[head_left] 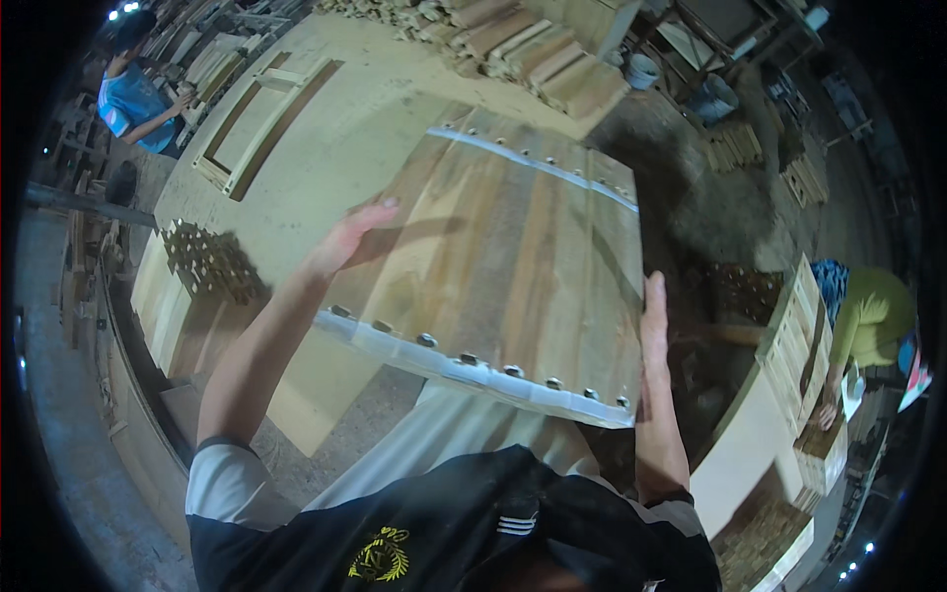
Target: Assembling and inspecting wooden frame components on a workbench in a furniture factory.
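I hold a broad wooden panel (513, 257) in front of my body, tilted. Brown and pale strips make up its face, and rows of dark oval holes run along its near and far ends. A whitish band (464, 370) follows the near edge, and a thinner one crosses close to the far edge. My left hand (360, 234) grips the left side, its fingers mostly hidden. Along the right side, my right hand (654, 321) presses against the edge, fingers pointing away from me. What lies beneath the panel is hidden.
On the pale worktop (365, 99) lies a wooden frame (264, 123). A pile of boards (533, 49) stands behind, and a stack of slatted pieces (212, 261) at left. One person in blue (148, 104) stands far left; another in olive green (876, 321) bends at right, near stacked panels (789, 355).
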A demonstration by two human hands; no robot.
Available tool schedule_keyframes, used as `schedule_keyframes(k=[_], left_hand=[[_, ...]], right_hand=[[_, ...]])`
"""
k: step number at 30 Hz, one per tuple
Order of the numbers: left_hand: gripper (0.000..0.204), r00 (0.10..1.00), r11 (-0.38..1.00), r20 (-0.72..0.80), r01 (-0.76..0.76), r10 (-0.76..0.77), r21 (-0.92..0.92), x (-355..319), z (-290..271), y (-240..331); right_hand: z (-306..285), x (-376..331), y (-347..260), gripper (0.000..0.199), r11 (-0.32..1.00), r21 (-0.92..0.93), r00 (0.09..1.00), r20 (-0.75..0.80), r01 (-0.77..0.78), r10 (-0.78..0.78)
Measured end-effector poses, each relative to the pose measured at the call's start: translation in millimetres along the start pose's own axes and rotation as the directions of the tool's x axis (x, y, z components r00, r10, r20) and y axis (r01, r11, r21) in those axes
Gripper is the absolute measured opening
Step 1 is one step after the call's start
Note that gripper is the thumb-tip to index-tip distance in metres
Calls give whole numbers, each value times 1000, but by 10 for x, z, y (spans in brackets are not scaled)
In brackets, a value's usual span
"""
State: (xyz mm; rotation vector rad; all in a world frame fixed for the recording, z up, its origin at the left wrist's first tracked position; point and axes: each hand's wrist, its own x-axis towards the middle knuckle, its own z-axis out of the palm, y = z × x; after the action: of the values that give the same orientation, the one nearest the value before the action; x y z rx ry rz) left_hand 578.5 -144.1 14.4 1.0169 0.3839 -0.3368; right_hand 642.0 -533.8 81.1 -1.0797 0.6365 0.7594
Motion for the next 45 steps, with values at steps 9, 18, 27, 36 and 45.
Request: schedule_keyframes(k=[9,18,27,36,45], left_hand=[[82,993,963,-49,117,-108,241,372,-2352,290],[83,815,672,-568,354,120,650,928,-3036,438],[73,740,677,-564,203,367,707,859,-2938,388],[64,192,859,-839,-64,509,507,-570,-1110,-616],[59,106,980,-993,-198,50,28,-423,-86,-1761]], right_hand=[[1328,1476,1134,76,918,-193,938,43,346,-344],[1446,1566,1155,106,872,-432,940,133,-230,314],[1550,1831,928,98,732,-647,781,336,-215,526],[1040,3113,-447,49,350,-679,760,526,646,-382],[1626,3775,-602,64,-173,-640,651,759,748,11]])
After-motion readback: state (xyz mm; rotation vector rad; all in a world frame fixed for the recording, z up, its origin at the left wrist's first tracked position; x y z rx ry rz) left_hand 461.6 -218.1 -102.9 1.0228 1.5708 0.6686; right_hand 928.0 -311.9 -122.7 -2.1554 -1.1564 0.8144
